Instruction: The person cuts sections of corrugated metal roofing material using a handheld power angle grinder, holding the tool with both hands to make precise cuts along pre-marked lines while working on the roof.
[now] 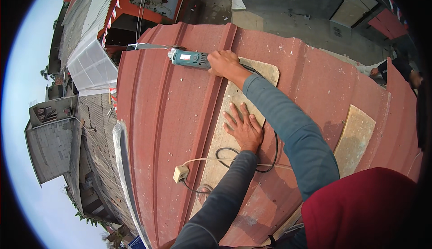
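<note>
My right hand (224, 63) is wrapped round a teal angle grinder (189, 59) on the red ribbed metal roof (148, 141). The grinder's disc (175, 47) is at the roof's upper edge, beside a thin pale strip (148, 46). My left hand (243, 125) lies with fingers spread on a long weathered board (216, 145), below the grinder. A black cord (275, 148) loops round beside my left wrist. A cream socket block (181, 174) with a plug lies on the roof left of the board, and part of a foot (203, 189) shows under my left arm.
A second board (353, 139) lies at the right. Another person's dark sleeve (400, 71) shows at the far right. The roof drops off to a concrete yard (270, 24) above and to older roofs (94, 127) on the left. Bunting (114, 10) and wires hang near the upper left.
</note>
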### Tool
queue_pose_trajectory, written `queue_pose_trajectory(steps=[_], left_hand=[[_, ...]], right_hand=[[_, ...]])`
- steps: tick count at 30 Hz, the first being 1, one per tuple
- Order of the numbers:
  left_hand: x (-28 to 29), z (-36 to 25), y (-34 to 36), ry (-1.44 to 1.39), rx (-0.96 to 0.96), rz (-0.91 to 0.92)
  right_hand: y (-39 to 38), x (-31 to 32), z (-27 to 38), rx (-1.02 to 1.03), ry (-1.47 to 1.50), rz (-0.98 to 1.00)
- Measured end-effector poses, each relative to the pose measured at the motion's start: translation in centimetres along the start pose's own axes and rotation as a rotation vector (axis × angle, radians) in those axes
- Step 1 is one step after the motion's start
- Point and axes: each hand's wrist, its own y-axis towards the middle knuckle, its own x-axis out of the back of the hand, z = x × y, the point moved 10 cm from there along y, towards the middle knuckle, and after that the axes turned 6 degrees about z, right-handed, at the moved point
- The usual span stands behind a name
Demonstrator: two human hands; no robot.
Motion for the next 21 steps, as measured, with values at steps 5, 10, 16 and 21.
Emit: queue_pose_trajectory(steps=[5,10,16,21], left_hand=[[-0.3,0.0,-0.2,0.003,-0.008,0.013],[-0.3,-0.3,-0.2,-0.01,-0.028,0.001],[-0.7,-0.4,-0.7,-0.021,-0.016,0.023],[-1.3,-0.7,-1.1,-0.036,-0.018,0.04]], right_hand=[[-0.4,-0.2,-0.5,-0.03,0.001,0.026],[-0.6,0.2,-0.8,-0.02,-0.018,-0.013],[-1.3,-0.5,-1.1,-0.046,-0.024,0.02],[-1.3,-0.9,-2.1,-0.071,-0.03,0.043]])
